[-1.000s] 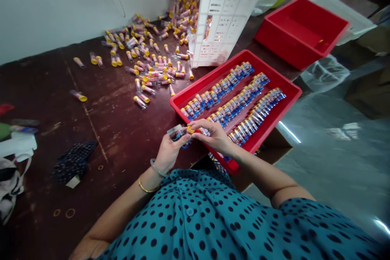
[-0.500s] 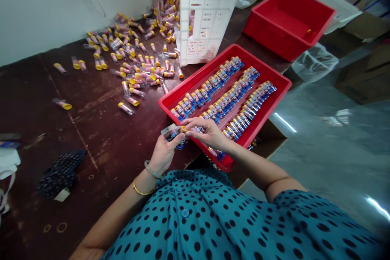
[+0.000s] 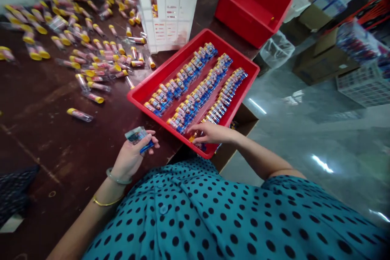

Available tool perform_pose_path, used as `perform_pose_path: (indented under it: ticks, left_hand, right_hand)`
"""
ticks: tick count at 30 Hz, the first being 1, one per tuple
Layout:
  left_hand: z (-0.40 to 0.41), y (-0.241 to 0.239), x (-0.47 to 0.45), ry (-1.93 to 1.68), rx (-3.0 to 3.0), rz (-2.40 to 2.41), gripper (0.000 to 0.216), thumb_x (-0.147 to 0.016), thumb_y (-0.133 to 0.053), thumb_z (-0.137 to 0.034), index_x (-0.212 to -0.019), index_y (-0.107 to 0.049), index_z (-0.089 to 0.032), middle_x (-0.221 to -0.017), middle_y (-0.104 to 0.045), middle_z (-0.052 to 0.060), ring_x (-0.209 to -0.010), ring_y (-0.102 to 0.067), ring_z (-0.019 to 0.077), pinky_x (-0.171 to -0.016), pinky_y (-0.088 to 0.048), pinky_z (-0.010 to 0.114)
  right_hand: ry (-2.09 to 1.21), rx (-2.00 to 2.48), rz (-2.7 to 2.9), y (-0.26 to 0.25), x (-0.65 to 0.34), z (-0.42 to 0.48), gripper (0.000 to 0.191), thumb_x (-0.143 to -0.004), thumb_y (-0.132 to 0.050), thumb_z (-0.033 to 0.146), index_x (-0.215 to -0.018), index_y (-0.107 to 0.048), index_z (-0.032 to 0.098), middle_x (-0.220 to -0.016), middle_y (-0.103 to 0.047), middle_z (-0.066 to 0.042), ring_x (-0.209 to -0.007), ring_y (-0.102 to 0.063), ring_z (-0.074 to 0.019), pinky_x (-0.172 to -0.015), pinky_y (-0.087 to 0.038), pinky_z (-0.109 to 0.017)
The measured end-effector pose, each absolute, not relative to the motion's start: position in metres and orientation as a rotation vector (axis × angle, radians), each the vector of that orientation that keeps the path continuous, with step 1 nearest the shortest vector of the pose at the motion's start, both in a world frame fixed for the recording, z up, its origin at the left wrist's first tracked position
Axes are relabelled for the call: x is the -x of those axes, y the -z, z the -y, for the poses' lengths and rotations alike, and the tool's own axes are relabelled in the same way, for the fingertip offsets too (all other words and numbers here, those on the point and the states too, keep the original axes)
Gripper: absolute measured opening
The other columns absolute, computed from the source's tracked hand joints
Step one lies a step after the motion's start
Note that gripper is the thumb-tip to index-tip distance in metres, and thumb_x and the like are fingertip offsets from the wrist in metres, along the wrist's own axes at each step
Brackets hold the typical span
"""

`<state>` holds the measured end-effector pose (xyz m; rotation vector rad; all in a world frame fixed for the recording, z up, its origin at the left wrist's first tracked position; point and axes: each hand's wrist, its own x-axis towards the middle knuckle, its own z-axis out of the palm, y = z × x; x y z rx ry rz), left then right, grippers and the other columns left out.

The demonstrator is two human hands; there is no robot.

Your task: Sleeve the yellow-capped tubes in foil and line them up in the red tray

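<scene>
My left hand [image 3: 135,152] is closed on printed blue plastic packets [image 3: 136,135], held above the dark table just left of the shallow red tray [image 3: 143,103]. Over the tray's near corner, my right hand [image 3: 211,133] pinches a yellow-capped tube [image 3: 192,138] low at the end of the nearest row; its fingers partly hide the tube. Three slanting rows of packed tubes [image 3: 195,99] fill the tray, their yellow caps and blue wrappers overlapping. One loose clear tube with a yellow cap [image 3: 79,114] lies on the table beyond my left hand.
Many loose yellow-capped tubes [image 3: 97,55] lie scattered at the back left. A white slatted basket [image 3: 170,16] stands behind the tray, with a deeper red bin [image 3: 237,12] to its right. A cardboard box [image 3: 243,124] is below the tray's right edge; dark cloth [image 3: 15,189] lies left.
My hands have parted. The right hand has carried a yellow-capped tube away from the left hand, into the tray's near corner. The left still holds packets, and the view has swung right.
</scene>
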<state>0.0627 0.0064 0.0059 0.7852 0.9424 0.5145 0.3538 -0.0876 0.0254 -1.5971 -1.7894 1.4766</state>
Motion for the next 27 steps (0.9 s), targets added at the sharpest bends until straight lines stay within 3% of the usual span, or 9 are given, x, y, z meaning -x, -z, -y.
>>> perform_pose_path:
  ticks: [5, 10, 15, 18, 22, 24, 27]
  left_hand:
    - [0.0, -0.007, -0.044, -0.525, -0.697, -0.935, 0.031, -0.074, -0.079, -0.033, -0.096, -0.071, -0.014, -0.09, -0.074, 0.007, -0.082, -0.071, 0.0198, -0.068, -0.058, 0.027]
    - [-0.003, 0.001, -0.02, -0.742, -0.652, -1.061, 0.03, -0.067, -0.084, -0.034, -0.084, -0.071, -0.012, -0.071, -0.07, 0.004, -0.068, -0.069, 0.0171, -0.048, -0.049, 0.02]
    - [-0.016, -0.001, 0.012, -0.997, -0.616, -1.133, 0.032, -0.069, -0.082, -0.031, -0.093, -0.071, -0.013, -0.082, -0.074, 0.005, -0.077, -0.072, 0.0176, -0.07, -0.058, 0.028]
    - [-0.019, -0.004, 0.035, -1.002, -0.648, -1.186, 0.032, -0.069, -0.082, -0.033, -0.089, -0.07, -0.012, -0.076, -0.073, 0.005, -0.073, -0.072, 0.0187, -0.066, -0.058, 0.028]
    - [-0.02, 0.002, 0.047, -0.997, -0.724, -1.255, 0.038, -0.063, -0.085, -0.035, -0.087, -0.069, -0.011, -0.071, -0.072, 0.004, -0.063, -0.07, 0.017, -0.053, -0.054, 0.024]
    - [-0.023, 0.007, 0.035, -1.012, -0.744, -1.21, 0.036, -0.064, -0.084, -0.033, -0.089, -0.07, -0.012, -0.077, -0.074, 0.004, -0.067, -0.071, 0.0171, -0.056, -0.055, 0.024]
    - [-0.027, 0.003, -0.003, -1.0, -0.757, -1.066, 0.028, -0.066, -0.083, -0.03, -0.085, -0.07, -0.014, -0.077, -0.072, 0.001, -0.069, -0.07, 0.016, -0.06, -0.056, 0.025]
  right_hand:
    - [-1.012, 1.728, 1.7, -0.037, -0.338, 0.056, 0.018, -0.091, -0.059, 0.026, -0.103, -0.068, 0.016, -0.09, -0.071, -0.005, -0.075, -0.063, -0.0142, -0.071, -0.048, -0.026]
    - [-0.993, 1.287, 2.07, -0.037, -0.252, -0.061, 0.014, -0.091, -0.059, 0.022, -0.098, -0.068, 0.014, -0.085, -0.07, -0.004, -0.075, -0.062, -0.0135, -0.07, -0.044, -0.023]
    - [-0.908, 1.307, 2.33, -0.022, -0.108, -0.162, 0.014, -0.086, -0.066, 0.019, -0.096, -0.063, 0.011, -0.091, -0.07, -0.011, -0.087, -0.063, -0.02, -0.078, -0.043, -0.027]
    - [-0.949, 1.332, 2.308, -0.02, -0.07, -0.182, 0.02, -0.082, -0.061, 0.004, -0.101, -0.058, 0.007, -0.095, -0.069, -0.012, -0.089, -0.062, -0.0191, -0.079, -0.043, -0.027]
    - [-1.159, 1.246, 2.295, -0.031, -0.106, -0.179, 0.019, -0.085, -0.049, 0.002, -0.102, -0.058, 0.005, -0.084, -0.062, 0.002, -0.075, -0.058, -0.0074, -0.069, -0.04, -0.017]
    - [-1.264, 1.198, 2.275, -0.039, -0.145, -0.162, 0.016, -0.09, -0.054, 0.013, -0.103, -0.06, 0.007, -0.081, -0.06, 0.006, -0.071, -0.054, -0.005, -0.064, -0.039, -0.015]
    - [-1.395, 1.126, 2.216, -0.052, -0.197, -0.117, 0.026, -0.084, -0.069, 0.032, -0.095, -0.064, 0.009, -0.077, -0.061, 0.005, -0.072, -0.053, -0.0066, -0.065, -0.041, -0.016]
